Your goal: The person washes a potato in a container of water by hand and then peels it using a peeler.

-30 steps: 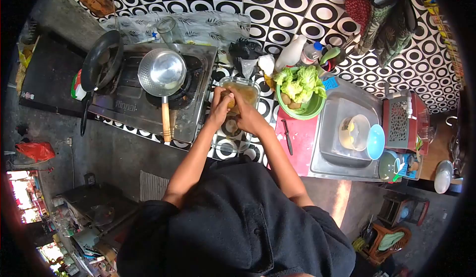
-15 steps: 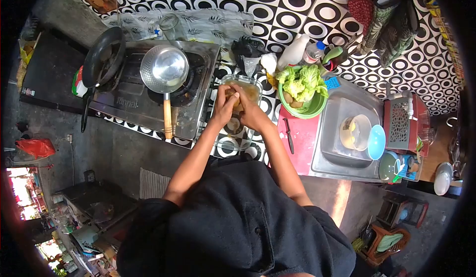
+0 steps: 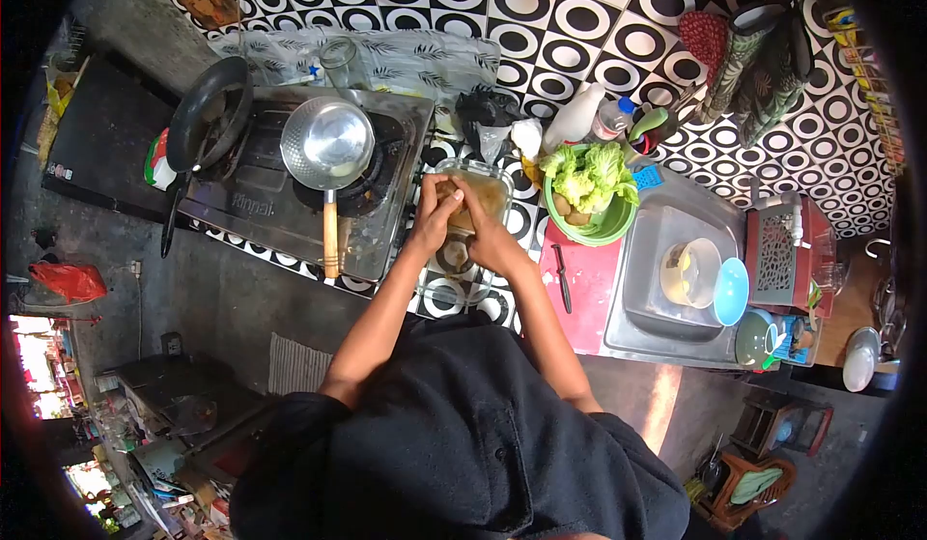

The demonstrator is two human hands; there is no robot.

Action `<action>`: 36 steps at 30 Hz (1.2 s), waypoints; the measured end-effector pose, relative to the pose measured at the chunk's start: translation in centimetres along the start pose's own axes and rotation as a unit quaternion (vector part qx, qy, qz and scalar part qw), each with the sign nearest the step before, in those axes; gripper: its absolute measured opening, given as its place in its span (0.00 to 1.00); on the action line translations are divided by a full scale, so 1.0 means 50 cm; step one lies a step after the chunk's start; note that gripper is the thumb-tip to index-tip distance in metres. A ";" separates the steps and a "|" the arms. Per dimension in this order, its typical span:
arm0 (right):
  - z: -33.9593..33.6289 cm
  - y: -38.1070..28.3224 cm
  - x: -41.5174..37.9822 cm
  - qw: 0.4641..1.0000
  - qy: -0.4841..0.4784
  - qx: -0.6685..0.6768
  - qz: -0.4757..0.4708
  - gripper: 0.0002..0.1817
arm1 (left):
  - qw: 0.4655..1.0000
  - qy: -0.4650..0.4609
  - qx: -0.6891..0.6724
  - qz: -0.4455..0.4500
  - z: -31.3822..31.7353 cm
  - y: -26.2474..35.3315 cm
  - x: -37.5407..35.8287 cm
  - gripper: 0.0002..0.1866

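Note:
Both hands meet over a clear glass dish (image 3: 504, 184) holding brownish liquid, on the patterned counter. My left hand (image 3: 436, 216) is closed round a brown, rounded lump (image 3: 445, 190), mostly covered by the fingers; I cannot tell its kind. From the other side my right hand (image 3: 490, 239) presses against the same lump, its fingers reaching up to the left fingertips. Right of the dish, a green bowl (image 3: 626, 213) holds leafy lettuce (image 3: 591, 178) and brown, potato-like pieces (image 3: 575, 215). A black-handled knife (image 3: 563, 277) lies on a red board (image 3: 585, 298) near my right forearm.
On the left, a saucepan (image 3: 328, 142) with a wooden handle sits on the gas stove (image 3: 261, 226), beside a dark frying pan (image 3: 210, 113). The steel sink (image 3: 641, 268) to the right holds a pale tub (image 3: 678, 284) and a blue bowl (image 3: 732, 292). Bottles (image 3: 575, 118) stand behind the green bowl.
The whole view has shifted slightly as my head moved. My hands stay together over the glass dish, with the fingers slightly repositioned round the brown lump.

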State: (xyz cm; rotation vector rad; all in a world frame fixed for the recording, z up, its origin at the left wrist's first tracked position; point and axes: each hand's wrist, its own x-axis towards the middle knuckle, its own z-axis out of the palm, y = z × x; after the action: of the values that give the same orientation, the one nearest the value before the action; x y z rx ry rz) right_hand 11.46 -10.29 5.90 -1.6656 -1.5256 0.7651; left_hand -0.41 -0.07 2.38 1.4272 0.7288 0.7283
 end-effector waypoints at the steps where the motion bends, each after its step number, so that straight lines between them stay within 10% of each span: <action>1: -0.002 -0.011 -0.005 1.000 -0.002 -0.015 0.002 0.58 | 1.000 0.003 -0.019 -0.013 -0.002 0.006 0.000 0.23; 36: -0.051 -0.028 -0.026 0.996 -0.041 0.067 0.038 0.55 | 0.977 -0.004 0.140 0.158 0.015 0.023 -0.006 0.18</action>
State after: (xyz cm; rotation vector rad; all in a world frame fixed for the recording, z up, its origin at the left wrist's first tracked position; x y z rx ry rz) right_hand 12.66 -11.87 8.39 -1.6169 -1.4397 0.9648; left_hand 0.01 -0.74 3.56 1.8288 0.6205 0.8898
